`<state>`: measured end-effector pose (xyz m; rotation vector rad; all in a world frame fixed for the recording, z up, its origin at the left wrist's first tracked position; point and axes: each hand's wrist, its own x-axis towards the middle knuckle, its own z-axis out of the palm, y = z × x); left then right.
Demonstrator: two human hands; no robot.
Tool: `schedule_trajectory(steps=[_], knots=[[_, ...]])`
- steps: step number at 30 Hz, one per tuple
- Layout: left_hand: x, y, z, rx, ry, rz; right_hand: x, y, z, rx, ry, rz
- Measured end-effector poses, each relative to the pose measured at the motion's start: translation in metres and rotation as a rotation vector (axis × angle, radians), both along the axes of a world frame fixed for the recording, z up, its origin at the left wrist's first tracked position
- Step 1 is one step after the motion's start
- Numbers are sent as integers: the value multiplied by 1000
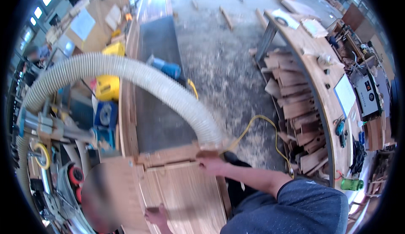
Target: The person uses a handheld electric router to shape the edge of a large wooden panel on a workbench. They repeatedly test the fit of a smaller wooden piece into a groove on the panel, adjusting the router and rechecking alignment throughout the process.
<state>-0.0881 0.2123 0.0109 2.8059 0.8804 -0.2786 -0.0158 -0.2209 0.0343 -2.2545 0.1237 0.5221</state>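
A pale wooden panel (185,196) with a frame lies flat in front of me, at the lower middle. My right hand (209,166) is closed at the panel's far right corner, on a brown wooden piece (206,153) beside the mouth of a ribbed white hose (147,77). Blur hides the exact shape of that piece. Lower down, my left hand (156,216) lies over the panel's left part. Its fingers are bent around a small brown thing too smeared to name.
Left of the panel stands machinery with a round blurred disc (99,198). A dark machine bed (158,120) with a blue motor (166,67) stretches away ahead. To the right, a workbench (314,71) carries a green drill (341,132); wood offcuts (297,94) pile below. A yellow cord (263,116) crosses the floor.
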Motion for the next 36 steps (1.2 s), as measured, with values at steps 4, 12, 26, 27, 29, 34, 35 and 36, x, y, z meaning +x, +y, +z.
schedule_trajectory(steps=[4, 12, 26, 27, 29, 34, 35, 36], knots=[[-9, 42, -95, 1015, -490, -490, 18, 15, -5, 73, 9, 91], [-6, 73, -83, 974, -543, -579, 24, 20, -13, 27, -71, 206], [-1, 81, -56, 938, -520, -780, 31, 47, -31, 138, -1, 113], [12, 61, -51, 649, -254, -635, 29, 34, -53, 100, -96, 145], [50, 18, -35, 275, 266, -292, 21, 9, -95, 30, -271, 210], [1, 64, -7, 155, 215, -63, -15, -3, 12, 31, -166, 195], [4, 55, -1, 123, 207, -42, -30, -17, 8, 16, -294, 159], [6, 47, 7, 90, 190, -14, -42, -28, 8, 54, -257, 146]])
